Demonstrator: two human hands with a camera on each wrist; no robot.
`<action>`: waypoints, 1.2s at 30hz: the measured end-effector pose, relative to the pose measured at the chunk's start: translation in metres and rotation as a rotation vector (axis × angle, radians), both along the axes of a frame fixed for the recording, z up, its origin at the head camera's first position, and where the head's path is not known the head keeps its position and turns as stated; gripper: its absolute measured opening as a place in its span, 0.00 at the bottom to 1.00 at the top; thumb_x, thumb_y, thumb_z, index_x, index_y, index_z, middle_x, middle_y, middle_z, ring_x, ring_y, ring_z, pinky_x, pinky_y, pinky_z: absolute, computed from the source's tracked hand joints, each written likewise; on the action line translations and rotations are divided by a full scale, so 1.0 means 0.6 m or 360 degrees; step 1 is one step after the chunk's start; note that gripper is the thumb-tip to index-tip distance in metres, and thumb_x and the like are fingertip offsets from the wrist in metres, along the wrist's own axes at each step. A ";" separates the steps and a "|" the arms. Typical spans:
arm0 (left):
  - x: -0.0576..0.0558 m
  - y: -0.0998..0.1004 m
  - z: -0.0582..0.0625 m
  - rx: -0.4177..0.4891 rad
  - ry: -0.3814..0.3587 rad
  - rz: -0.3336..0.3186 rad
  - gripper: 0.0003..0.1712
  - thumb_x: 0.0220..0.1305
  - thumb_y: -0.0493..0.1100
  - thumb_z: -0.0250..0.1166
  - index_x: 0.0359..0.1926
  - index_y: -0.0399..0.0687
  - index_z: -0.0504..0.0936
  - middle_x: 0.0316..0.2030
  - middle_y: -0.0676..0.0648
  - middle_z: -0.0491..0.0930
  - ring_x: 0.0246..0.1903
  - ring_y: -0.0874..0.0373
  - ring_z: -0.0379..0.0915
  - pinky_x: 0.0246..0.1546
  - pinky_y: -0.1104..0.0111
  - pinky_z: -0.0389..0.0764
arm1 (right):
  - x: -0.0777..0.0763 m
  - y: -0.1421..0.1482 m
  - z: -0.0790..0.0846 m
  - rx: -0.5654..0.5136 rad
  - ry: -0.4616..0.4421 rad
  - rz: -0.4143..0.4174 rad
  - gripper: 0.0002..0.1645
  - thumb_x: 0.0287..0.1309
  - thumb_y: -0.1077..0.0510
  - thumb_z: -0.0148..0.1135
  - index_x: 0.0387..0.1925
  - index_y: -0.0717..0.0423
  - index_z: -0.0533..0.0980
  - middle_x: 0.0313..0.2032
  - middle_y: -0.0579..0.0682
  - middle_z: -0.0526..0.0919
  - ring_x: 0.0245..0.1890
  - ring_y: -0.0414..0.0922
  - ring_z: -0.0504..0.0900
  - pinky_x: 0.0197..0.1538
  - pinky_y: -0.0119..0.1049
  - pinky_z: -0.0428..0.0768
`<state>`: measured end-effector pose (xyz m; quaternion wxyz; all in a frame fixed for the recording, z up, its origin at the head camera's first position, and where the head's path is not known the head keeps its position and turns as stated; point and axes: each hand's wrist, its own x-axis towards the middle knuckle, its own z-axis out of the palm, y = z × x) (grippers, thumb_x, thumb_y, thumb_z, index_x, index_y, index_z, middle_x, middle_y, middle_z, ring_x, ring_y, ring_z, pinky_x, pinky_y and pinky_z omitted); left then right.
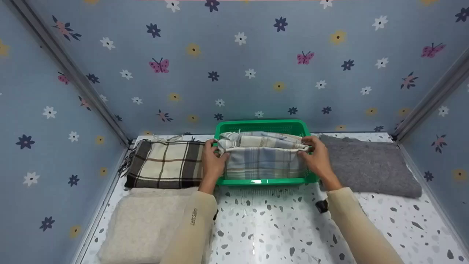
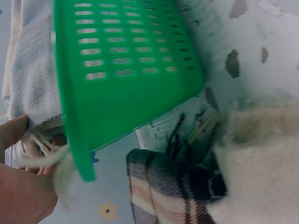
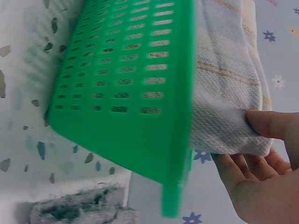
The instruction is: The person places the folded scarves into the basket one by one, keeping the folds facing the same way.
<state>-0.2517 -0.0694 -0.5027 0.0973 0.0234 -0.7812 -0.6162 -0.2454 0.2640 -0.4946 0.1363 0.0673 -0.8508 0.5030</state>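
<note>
Table [image 1: 271, 227]: 1, white with dark and grey flecks; carries 4 cloths (2 plaid, 2 plain) and 1 basket.
Dark plaid cloth [image 1: 172, 161]: 1, folded, cream with black and brown bands; at the table's back left corner, fringe at its left and back edges.
Cream cloth [image 1: 146, 223]: 1, fuzzy, folded flat; along the table's left edge, directly in front of the dark plaid cloth, right part hidden by a sleeve.
Left hand [image 1: 213, 161]: 1, gripping the blue plaid cloth's upper left corner; thumb on the front face, fingers behind.
Green basket [image 1: 256, 181]: 1, slotted sides; midway along the table's back edge, between dark plaid and grey cloths.
Blue plaid cloth [image 1: 263, 161]: 1, folded, pale blue, white and tan, fringe at the left; inside the basket's rim, upper part standing above it.
Right hand [image 1: 318, 157]: 1, pinching the same cloth's upper right corner, thumb in front, fingers behind.
Sleeves [image 1: 359, 223]: 2, cream; lettering on the left one.
Grey cloth [image 1: 370, 167]: 1, folded flat; at the table's back right corner, just right of the basket.
</note>
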 end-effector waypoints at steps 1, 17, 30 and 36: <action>0.001 0.001 -0.004 -0.0011 -0.0011 0.0002 0.28 0.69 0.29 0.68 0.66 0.38 0.70 0.44 0.39 0.81 0.35 0.53 0.74 0.34 0.65 0.72 | 0.001 0.000 -0.004 0.0009 -0.0014 0.0001 0.22 0.66 0.75 0.66 0.60 0.70 0.75 0.57 0.69 0.82 0.56 0.64 0.80 0.53 0.44 0.79; 0.018 0.013 -0.015 -0.0248 -0.0072 0.0014 0.30 0.74 0.32 0.64 0.72 0.37 0.66 0.58 0.32 0.76 0.52 0.40 0.79 0.51 0.48 0.80 | 0.011 -0.002 -0.028 0.0124 0.0006 0.0054 0.26 0.69 0.75 0.61 0.67 0.73 0.72 0.63 0.71 0.78 0.55 0.66 0.80 0.56 0.61 0.78; 0.015 0.021 -0.012 -0.0183 -0.0071 -0.0089 0.26 0.76 0.30 0.60 0.71 0.36 0.67 0.57 0.34 0.78 0.54 0.39 0.81 0.51 0.48 0.82 | 0.003 0.003 -0.026 0.0008 -0.0108 0.0109 0.29 0.69 0.78 0.56 0.70 0.76 0.67 0.69 0.75 0.71 0.68 0.72 0.72 0.69 0.63 0.73; 0.021 0.028 -0.014 -0.0147 -0.0032 -0.0131 0.23 0.74 0.29 0.61 0.67 0.34 0.70 0.54 0.33 0.81 0.52 0.38 0.82 0.52 0.49 0.83 | 0.011 0.022 -0.022 -0.0027 -0.0130 0.0065 0.28 0.72 0.76 0.56 0.70 0.74 0.68 0.69 0.73 0.71 0.69 0.69 0.72 0.69 0.61 0.72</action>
